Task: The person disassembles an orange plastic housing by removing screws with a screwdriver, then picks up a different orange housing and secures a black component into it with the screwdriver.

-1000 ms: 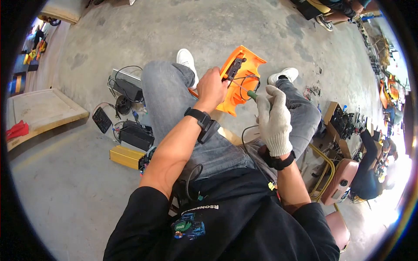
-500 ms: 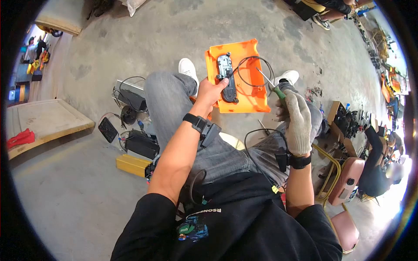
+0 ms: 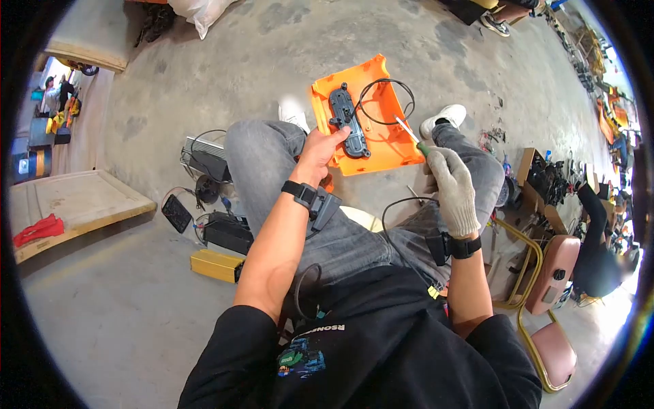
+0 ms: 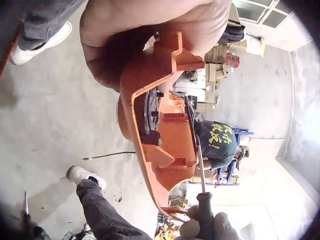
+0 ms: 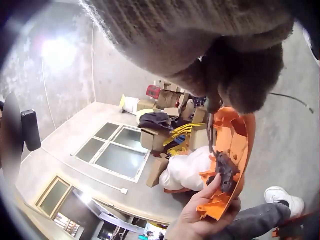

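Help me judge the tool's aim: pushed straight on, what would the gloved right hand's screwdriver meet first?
Held by the right hand, the screwdriver would probably meet the orange cover first, inside the black cable loop; depth is unclear.

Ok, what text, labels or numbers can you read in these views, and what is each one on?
"RSONER", white letters on the chest of the black shirt; the last letters are unclear.
Coloured logo below it: too small to read.
Yellow characters on a bystander's dark shirt: too blurred to read.
Orange cover, dark module on it, and screwdriver: no readable marking.
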The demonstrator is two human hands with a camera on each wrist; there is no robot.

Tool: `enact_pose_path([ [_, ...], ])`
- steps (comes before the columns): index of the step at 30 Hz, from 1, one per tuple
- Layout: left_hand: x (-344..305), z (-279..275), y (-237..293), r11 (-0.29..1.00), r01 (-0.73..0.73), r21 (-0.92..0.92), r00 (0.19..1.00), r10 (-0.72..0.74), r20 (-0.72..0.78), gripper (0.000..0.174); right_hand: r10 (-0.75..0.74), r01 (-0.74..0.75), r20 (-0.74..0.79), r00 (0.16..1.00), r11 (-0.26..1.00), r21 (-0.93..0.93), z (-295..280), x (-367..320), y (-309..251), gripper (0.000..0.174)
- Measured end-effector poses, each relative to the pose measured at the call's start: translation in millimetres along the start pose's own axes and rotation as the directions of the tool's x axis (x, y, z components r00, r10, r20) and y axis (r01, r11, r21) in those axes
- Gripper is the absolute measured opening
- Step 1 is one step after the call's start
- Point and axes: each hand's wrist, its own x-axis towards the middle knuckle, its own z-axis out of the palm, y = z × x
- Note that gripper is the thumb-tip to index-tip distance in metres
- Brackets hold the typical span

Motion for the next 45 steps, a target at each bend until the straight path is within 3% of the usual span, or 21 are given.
enact_pose_path([
  [4, 0.7, -1.0, 1.2, 1.000, -0.011, -0.010, 1.000, 0.011, 0.018, 0.028, -0.060, 0.044, -0.084, 0.995, 0.983, -0.178, 1.7, 3.9, 6.2, 0.039],
  [8, -2.8, -2.7, 12.2, 0.999, -0.037, 0.026, 0.993, 0.034, 0.116, 0.038, -0.055, 0.028, -0.141, 0.988, 0.983, -0.183, 11.7, 11.3, 9.5, 0.039],
  [10, -9.6, -1.7, 13.8, 1.000, -0.027, -0.011, 0.989, 0.028, 0.143, 0.039, 0.000, -0.005, -0.039, 0.999, 0.993, -0.118, 8.1, 9.3, 3.2, 0.033],
  [12, -14.4, -3.2, 21.9, 1.000, 0.008, 0.003, 0.968, -0.009, 0.249, 0.047, -0.023, 0.016, -0.056, 0.998, 0.992, -0.122, 10.2, 12.4, 0.6, 0.029],
  [15, -25.5, 0.7, 32.7, 0.993, 0.061, 0.102, 0.974, -0.082, 0.209, 0.048, -0.236, 0.231, -0.014, 0.972, 0.958, -0.168, 7.6, 21.7, 6.7, 0.027],
  [18, -31.4, 1.4, 39.6, 0.978, 0.132, 0.162, 0.972, -0.160, 0.172, 0.043, -0.290, 0.287, 0.000, 0.957, 0.946, -0.150, 7.8, 21.3, 1.4, 0.026],
  [22, -34.7, 5.6, 39.1, 0.982, 0.060, 0.178, 0.981, -0.091, 0.171, 0.044, -0.323, 0.322, -0.023, 0.946, 0.946, -0.034, 5.6, 20.5, 8.0, 0.027],
  [30, -51.4, 13.9, 46.3, 0.985, 0.004, 0.171, 0.983, -0.035, 0.181, 0.047, -0.183, 0.189, -0.052, 0.982, 0.961, 0.202, 7.3, 16.2, 23.9, 0.035],
  [35, -55.1, 14.5, 45.9, 0.981, -0.013, 0.195, 0.997, -0.003, 0.081, 0.045, -0.129, 0.139, -0.051, 0.990, 0.932, 0.335, 7.5, 25.8, 30.4, 0.036],
  [42, -38.2, -2.2, 43.5, 0.998, -0.030, 0.057, 0.999, 0.027, 0.043, 0.043, -0.071, 0.114, -0.113, 0.991, 0.894, 0.433, -1.8, 41.0, 47.0, 0.036],
  [44, -29.8, -10.8, 46.1, 1.000, -0.029, 0.012, 0.999, 0.028, 0.035, 0.043, 0.125, -0.085, -0.019, 0.992, 0.772, 0.630, -4.2, 50.8, 56.6, 0.038],
  [45, -26.7, -15.6, 50.8, 0.999, -0.044, 0.009, 0.999, 0.044, 0.014, 0.042, 0.114, -0.089, 0.003, 0.994, 0.759, 0.645, -2.6, 53.0, 62.0, 0.040],
])
